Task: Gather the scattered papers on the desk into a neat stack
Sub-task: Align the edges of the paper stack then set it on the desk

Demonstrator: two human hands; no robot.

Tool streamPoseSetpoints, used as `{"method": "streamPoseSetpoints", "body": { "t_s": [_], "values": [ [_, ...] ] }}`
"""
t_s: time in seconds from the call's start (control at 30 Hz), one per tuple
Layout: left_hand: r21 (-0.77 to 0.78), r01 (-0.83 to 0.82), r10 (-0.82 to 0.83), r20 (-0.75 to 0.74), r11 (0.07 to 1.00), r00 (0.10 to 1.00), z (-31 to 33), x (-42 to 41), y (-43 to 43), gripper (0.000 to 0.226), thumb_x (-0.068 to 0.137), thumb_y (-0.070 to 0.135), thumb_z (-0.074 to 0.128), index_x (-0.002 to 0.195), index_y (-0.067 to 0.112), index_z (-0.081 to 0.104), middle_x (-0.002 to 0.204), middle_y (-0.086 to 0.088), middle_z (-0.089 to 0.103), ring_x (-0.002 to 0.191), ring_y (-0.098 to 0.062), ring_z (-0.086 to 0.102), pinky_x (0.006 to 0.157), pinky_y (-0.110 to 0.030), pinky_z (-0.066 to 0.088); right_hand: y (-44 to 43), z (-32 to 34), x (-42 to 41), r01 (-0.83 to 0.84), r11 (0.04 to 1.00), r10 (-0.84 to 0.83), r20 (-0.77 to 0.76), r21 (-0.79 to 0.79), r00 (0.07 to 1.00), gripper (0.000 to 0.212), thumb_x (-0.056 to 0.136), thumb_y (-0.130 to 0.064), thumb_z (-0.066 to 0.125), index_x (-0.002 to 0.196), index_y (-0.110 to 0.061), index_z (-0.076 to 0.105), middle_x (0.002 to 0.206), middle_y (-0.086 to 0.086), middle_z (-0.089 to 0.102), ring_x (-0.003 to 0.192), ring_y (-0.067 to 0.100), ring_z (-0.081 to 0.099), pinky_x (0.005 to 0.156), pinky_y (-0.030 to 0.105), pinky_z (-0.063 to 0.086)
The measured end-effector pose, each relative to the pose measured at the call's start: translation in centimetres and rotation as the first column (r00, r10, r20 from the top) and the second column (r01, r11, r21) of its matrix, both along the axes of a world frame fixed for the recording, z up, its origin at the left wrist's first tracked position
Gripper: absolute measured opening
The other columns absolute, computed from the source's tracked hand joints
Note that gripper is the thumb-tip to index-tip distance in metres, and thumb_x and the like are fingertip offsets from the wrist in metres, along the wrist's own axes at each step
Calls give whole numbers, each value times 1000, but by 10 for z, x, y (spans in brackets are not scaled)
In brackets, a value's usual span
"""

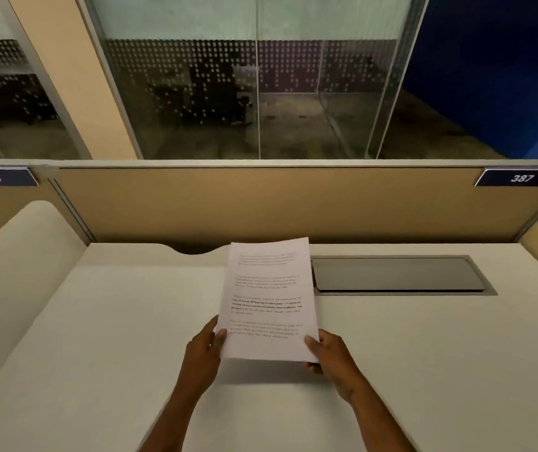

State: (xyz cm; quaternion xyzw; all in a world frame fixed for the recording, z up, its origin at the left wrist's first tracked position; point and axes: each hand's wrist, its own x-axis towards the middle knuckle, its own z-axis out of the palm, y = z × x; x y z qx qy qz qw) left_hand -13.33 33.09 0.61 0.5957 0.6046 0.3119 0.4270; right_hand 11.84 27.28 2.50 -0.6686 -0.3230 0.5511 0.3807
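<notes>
Above the middle of the pale desk (pixel 424 353), I am holding the papers (pixel 266 301) by their near corners, lifted and tilted away from me so that the far edge is leaning toward the tan partition (pixel 261 203). My left hand (pixel 204 345) is pinching the lower left corner, thumb on the printed face and the other fingers hidden behind; my right hand (pixel 326 350) is pinching the lower right corner in the same way. Whether I am gripping one sheet or several I cannot tell, since no separate edges are showing. No loose sheets are lying anywhere on the visible desk, so I am judging the gathering nearly finished and the squaring-up and setting-down still to come. Risks from here: gripped only at the bottom, the upper part is standing unsupported and could flop or fan apart; a loosened pinch could let inner sheets slide out; tapping carelessly near the recessed cable hatch (pixel 398 275) could catch and bend a corner.
</notes>
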Motion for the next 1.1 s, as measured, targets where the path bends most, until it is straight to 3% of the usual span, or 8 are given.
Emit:
{"method": "streamPoseSetpoints", "body": {
  "t_s": [0.23, 0.43, 0.53, 0.63, 0.73, 0.83, 1.0, 1.1],
  "values": [
    [24, 27, -24, -120, 999, 993, -21, 9, 30, 35, 108, 18, 43, 140, 18, 57, 108, 5, 72, 89, -12, 67, 69, -8, 45, 41, -29, -1, 23, 995, -22, 14, -92, 1000, 23, 103, -18, 49, 122, -12, 62, 111, 10, 71, 68, 17, 66, 51, 21, 55],
    [-32, 17, -22, -163, 999, 986, -38, 16, 48, 36, 108, 17, 43, 141, 13, 56, 123, -4, 72, 96, -18, 63, 76, -15, 45, 64, -47, 2, 84, 985, -75, 67, -147, 995, 25, 102, -21, 50, 121, -9, 62, 102, 13, 73, 57, 18, 68, 51, 27, 55],
    [-41, 2, -10, -181, 999, 983, -43, 19, 56, 36, 108, 16, 44, 141, 13, 57, 126, -9, 72, 97, -22, 63, 84, -27, 47, 69, -52, 1, 176, 976, -160, 129, -125, 979, 25, 99, -23, 57, 112, -3, 64, 99, 13, 74, 54, 18, 70, 50, 29, 56],
    [-62, -20, 6, -219, 998, 976, -44, 23, 62, 36, 107, 14, 45, 140, 10, 57, 128, -13, 71, 106, -33, 66, 90, -34, 50, 67, -56, -2, 251, 966, -229, 245, -63, 942, 22, 99, -20, 55, 108, -3, 66, 101, 10, 74, 59, 18, 73, 49, 23, 57],
    [-83, -20, -1, -248, 996, 969, -43, 26, 65, 35, 107, 15, 44, 140, 9, 56, 129, -15, 70, 112, -37, 66, 94, -37, 50, 60, -64, -10, 271, 963, -255, 330, -3, 909, 24, 100, -12, 50, 105, 0, 69, 110, 14, 74, 84, 29, 74, 61, 26, 62],
    [-111, -17, -14, -269, 994, 963, -42, 28, 68, 34, 107, 21, 45, 136, 7, 58, 126, -16, 71, 109, -37, 67, 93, -38, 51, 57, -66, -17, 308, 951, -303, 339, 39, 891, 26, 101, -6, 48, 103, 2, 72, 109, 15, 74, 89, 30, 72, 71, 29, 63],
    [-109, -108, 73, -287, 988, 955, -44, 25, 56, 34, 106, 25, 49, 123, 1, 65, 85, -15, 76, 72, -29, 69, 80, -37, 56, 59, -70, -18, 339, 939, -336, 365, 57, 868, 28, 101, -5, 46, 102, 3, 73, 105, 16, 75, 89, 31, 70, 82, 45, 62],
    [-125, -204, 167, -255, 971, 952, -47, 25, 43, 33, 104, 19, 53, 130, 4, 67, 96, -17, 80, 88, -29, 74, 91, -37, 53, 56, -71, -19, 352, 935, -343, 386, 50, 856, 28, 102, -8, 47, 105, 4, 72, 110, 17, 74, 94, 31, 70, 86, 40, 61]
  ]
}}
